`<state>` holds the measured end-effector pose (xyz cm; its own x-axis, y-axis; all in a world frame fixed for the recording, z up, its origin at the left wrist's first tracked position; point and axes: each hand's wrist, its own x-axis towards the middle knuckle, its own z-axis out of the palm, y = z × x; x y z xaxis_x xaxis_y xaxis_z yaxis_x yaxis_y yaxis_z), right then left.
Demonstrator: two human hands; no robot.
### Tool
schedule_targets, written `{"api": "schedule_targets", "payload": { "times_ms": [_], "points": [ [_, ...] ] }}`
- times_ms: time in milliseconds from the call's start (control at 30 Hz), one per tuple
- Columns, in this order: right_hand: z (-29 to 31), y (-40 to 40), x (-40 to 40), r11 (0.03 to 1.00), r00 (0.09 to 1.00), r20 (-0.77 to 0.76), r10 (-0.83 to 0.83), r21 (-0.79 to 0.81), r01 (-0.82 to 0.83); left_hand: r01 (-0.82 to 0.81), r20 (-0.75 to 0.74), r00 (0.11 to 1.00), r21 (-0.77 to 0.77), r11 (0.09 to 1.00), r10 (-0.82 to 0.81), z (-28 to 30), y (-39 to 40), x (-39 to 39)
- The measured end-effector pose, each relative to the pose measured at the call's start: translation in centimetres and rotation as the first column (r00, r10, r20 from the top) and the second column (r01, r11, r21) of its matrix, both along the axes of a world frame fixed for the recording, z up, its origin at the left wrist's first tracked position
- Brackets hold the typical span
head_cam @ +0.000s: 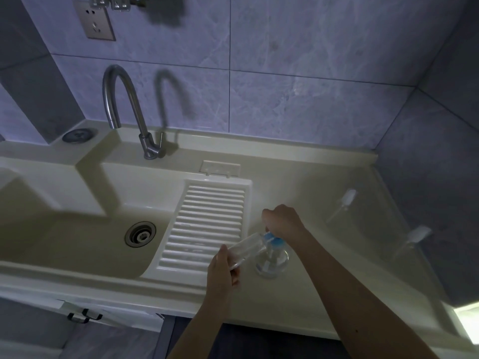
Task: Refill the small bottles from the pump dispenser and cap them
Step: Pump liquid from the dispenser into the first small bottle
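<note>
A clear round pump dispenser (272,263) with a blue pump head stands on the cream counter, right of the ribbed washboard. My right hand (281,220) rests closed on top of the blue pump. My left hand (223,268) holds a small clear bottle (246,248) tilted, its open mouth up against the pump's nozzle. Two more small clear bottles with white caps stand to the right: one (342,206) farther back, the other (412,240) nearer the right wall.
The sink basin with its drain (140,233) lies to the left, the washboard (207,229) slopes into it. A curved steel faucet (124,110) rises at the back. Tiled walls close the back and right. The counter's front edge (181,304) runs just below my left hand.
</note>
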<state>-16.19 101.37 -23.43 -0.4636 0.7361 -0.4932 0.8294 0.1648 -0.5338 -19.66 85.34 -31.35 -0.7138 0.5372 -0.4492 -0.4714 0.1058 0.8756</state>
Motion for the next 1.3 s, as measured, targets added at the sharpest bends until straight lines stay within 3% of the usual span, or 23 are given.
{"api": "schedule_targets", "payload": {
  "times_ms": [167,367,767,1100,1300],
  "points": [
    [0.4,0.1,-0.3,1.000,1.000,0.017,-0.003,-0.020,0.003,-0.022,0.040,0.999,0.006,1.000,0.022,0.3,0.3,-0.2],
    [1.7,0.3,-0.1,0.986,0.999,0.031,0.045,-0.162,-0.040,-0.041,0.062,0.997,0.023,0.999,0.039,1.4,0.3,0.0],
    [-0.1,-0.1,0.1,1.000,1.000,-0.021,-0.015,0.013,0.015,-0.015,0.015,1.000,0.004,1.000,0.015,0.5,0.1,-0.1],
    [1.4,0.2,-0.1,0.986,0.999,0.025,0.045,-0.163,-0.041,-0.002,0.014,1.000,0.043,0.999,0.002,1.1,-0.2,0.0],
    [1.0,-0.1,-0.1,0.991,0.997,0.036,0.075,-0.111,-0.071,0.000,0.046,0.999,0.040,0.999,-0.002,1.1,-0.3,0.2]
  ]
}}
